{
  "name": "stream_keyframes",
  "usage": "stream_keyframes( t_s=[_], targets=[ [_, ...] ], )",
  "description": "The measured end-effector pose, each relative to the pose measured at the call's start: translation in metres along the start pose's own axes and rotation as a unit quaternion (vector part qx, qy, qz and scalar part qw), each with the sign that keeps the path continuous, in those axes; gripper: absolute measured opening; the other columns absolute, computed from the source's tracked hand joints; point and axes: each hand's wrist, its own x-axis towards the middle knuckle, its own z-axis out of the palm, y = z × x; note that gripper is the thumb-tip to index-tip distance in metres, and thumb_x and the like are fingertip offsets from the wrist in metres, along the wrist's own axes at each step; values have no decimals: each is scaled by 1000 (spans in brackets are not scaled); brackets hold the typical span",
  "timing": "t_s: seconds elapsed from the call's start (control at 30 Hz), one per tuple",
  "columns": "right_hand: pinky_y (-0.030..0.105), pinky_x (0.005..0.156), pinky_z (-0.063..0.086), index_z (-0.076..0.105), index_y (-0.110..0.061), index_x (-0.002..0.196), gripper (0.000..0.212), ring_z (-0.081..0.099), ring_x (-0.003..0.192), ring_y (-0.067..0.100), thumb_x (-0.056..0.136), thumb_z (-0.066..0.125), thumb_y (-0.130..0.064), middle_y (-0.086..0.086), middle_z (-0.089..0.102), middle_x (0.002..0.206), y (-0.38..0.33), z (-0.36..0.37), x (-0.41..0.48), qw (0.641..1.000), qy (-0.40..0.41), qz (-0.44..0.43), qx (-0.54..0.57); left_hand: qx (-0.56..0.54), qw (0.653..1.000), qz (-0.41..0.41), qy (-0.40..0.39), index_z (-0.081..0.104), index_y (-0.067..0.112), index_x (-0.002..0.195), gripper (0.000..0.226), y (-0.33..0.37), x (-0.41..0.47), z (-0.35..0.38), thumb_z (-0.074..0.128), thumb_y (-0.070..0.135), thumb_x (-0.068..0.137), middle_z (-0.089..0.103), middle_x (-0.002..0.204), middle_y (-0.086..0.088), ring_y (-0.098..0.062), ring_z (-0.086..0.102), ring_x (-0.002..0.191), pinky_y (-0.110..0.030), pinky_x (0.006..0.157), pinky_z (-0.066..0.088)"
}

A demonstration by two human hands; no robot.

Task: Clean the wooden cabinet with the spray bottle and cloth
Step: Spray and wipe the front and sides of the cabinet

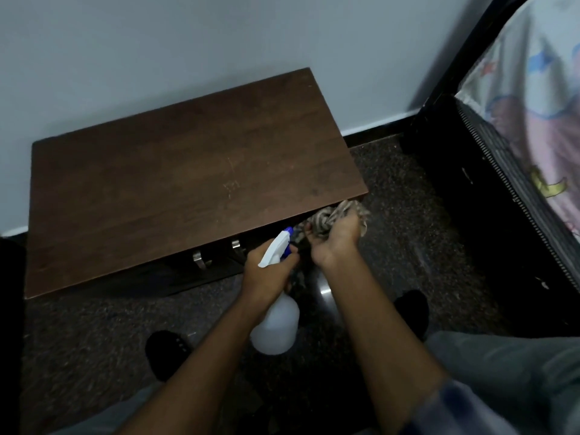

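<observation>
The left hand (266,273) is curled round the neck of the white translucent plastic spray bottle (276,324). The bottle body hangs below the hand, and the white-and-blue nozzle head (279,243) projects ahead of it. Just to its right, the right hand (335,243) clenches the bunched brown-and-beige patterned cloth (332,216), which spills out past the fingers. The nozzle tip lies close to the cloth; whether they touch cannot be told. Directly ahead of both hands stands the low dark-brown wooden cabinet (188,183), its front edge just beyond the knuckles. Two curved silver metal handles (202,258) sit on its front, left of the left hand. Below the hands are a dark speckled stone floor (408,230) and two black shoes (166,351). Well to the right of the right hand is a black-framed bed (470,199) with a pale printed sheet (539,120). Beyond the cabinet is a plain grey wall (188,42).
</observation>
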Motion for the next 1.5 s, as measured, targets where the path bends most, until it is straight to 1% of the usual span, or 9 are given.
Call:
stream_keyframes(
  t_s=[0.3, 0.43, 0.57, 0.77, 0.9, 1.03, 1.17, 1.37, 1.5],
  targets=[
    [37, 78, 52, 60, -13, 95, 46, 63, 77, 32, 104, 34, -50, 18, 61, 95, 18, -20, 28, 1000, 16, -19, -11, -16, 999, -27, 9, 75, 4, 88, 3, -21, 3, 0, 73, 2, 89, 68, 71, -9, -21, 57, 51, -29, 48, 47],
    [51, 102, 50, 52, -8, 137, 41, 61, 117, 41, 107, 37, -31, 26, 60, 127, 26, -55, 40, 1000, -17, -1, 0, -10, 998, -61, 5, 76, 6, 91, 4, -39, 5, 1, 75, 3, 88, 69, 71, -8, -24, 56, 46, -29, 44, 46],
    [48, 93, 52, 67, -6, 110, 41, 65, 89, 30, 107, 36, -34, 18, 65, 109, 39, -133, 38, 996, 72, 52, -21, 25, 995, -88, -37, 76, 6, 91, 7, -44, 16, 13, 78, 9, 85, 66, 69, -11, -21, 56, 43, -27, 43, 45],
    [51, 113, 43, 60, -2, 131, 39, 58, 121, 37, 105, 43, -26, 24, 58, 140, 42, -168, 38, 994, 91, 62, 8, 68, 990, -122, -34, 81, 10, 103, 23, -45, 33, 41, 76, 18, 81, 62, 53, 3, -21, 50, 35, -27, 41, 39],
    [51, 114, 39, 51, -3, 140, 40, 52, 121, 37, 104, 36, -12, 26, 52, 130, 25, -118, 55, 996, 26, 12, 83, 47, 991, -119, -34, 73, 49, 62, 43, -49, 40, 39, 79, 14, 85, 67, 62, 11, -16, 57, 44, -25, 44, 46],
    [50, 112, 40, 38, -23, 156, 59, 54, 131, 32, 100, 46, -40, 11, 56, 144, 28, -55, 73, 986, -97, -53, 126, 42, 993, -113, -16, 71, 22, 72, 19, -60, 46, 31, 75, 10, 86, 63, 53, 8, -17, 57, 44, -25, 42, 46],
    [56, 117, 33, 47, -29, 151, 70, 47, 138, 36, 97, 30, -70, 9, 51, 151, 45, -36, 89, 994, -56, 5, 97, 40, 995, -86, -23, 71, 11, 80, 10, -67, 46, 23, 74, 7, 88, 64, 66, -4, -19, 58, 50, -29, 47, 48],
    [51, 94, 55, 62, -28, 140, 77, 59, 127, 36, 90, 31, -78, 10, 64, 139, 33, -56, 113, 992, -72, -8, 104, 21, 994, -99, -40, 70, 20, 79, 20, -75, 53, 22, 74, 4, 90, 64, 66, -8, -20, 58, 55, -24, 46, 45],
    [54, 115, 38, 53, -25, 148, 74, 49, 136, 37, 97, 24, -71, 11, 54, 149, 38, -51, 134, 994, -26, -36, 103, 17, 993, -112, -32, 74, 38, 69, 39, -87, 55, 25, 75, 5, 90, 64, 62, 3, -11, 59, 51, -22, 45, 45]
  ],
)
